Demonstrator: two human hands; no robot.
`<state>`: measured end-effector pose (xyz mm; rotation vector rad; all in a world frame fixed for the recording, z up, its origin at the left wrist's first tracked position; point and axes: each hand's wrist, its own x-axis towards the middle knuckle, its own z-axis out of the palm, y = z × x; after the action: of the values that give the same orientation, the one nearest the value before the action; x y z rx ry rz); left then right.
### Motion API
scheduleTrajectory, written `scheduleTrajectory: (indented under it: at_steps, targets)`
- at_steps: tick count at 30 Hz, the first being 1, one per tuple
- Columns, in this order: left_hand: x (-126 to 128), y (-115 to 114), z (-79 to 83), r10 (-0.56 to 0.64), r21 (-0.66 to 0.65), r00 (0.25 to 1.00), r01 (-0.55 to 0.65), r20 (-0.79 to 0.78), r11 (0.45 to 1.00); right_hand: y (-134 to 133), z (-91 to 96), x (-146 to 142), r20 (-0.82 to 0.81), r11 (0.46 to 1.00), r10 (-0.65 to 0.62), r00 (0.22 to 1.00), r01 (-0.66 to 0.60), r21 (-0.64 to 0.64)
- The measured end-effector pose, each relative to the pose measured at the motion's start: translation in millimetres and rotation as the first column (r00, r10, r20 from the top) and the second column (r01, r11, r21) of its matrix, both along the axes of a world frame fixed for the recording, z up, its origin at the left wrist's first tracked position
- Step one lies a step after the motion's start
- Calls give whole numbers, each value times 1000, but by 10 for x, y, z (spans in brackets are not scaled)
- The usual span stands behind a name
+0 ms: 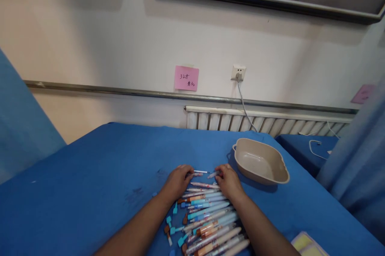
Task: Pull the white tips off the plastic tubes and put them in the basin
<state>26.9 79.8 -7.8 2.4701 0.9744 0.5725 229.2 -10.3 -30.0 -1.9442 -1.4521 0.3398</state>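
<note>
A heap of pens (210, 220) with blue, orange and white barrels lies on the blue tablecloth (99, 176) between my forearms. My left hand (177, 182) is closed in a pinch on a thin pen refill (201, 172) at the far end of the heap. My right hand (228, 180) is closed on a pale pen barrel (213, 174) whose tip points at the refill. The two pieces are close, with a small gap between them. Loose blue caps (173, 230) lie at the heap's left edge.
A beige empty tray (270, 176) stands just right of my right hand. A yellow pad (306, 244) sits at the near right corner. Behind the table are a radiator (264, 121), a wall socket (238, 73) with cable, and a pink note (186, 78).
</note>
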Motion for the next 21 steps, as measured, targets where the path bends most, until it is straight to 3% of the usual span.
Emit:
scheduleTrajectory:
  at_steps: [5,9,13,17,21]
  targets:
    - [-11,-14,33,36,53,999,-38,36,998,5,31,18,-27,998,-47,999,48,44]
    - [-23,-122,106,-60,29,996,58,63,998,-55,55,103,-203,982,134,970,-157,-102]
    - [-10,-219,157,-214,-57,977,215,12,975,-107,41,177,-459,933,239,856,-333,-136]
    - [-7,-241,191,-289,-90,957,286,-21,954,-124,60,163,-515,902,308,800,-418,-109]
    - [2,-222,203,-213,-76,977,211,-19,974,-103,125,93,-528,927,297,795,-373,-41]
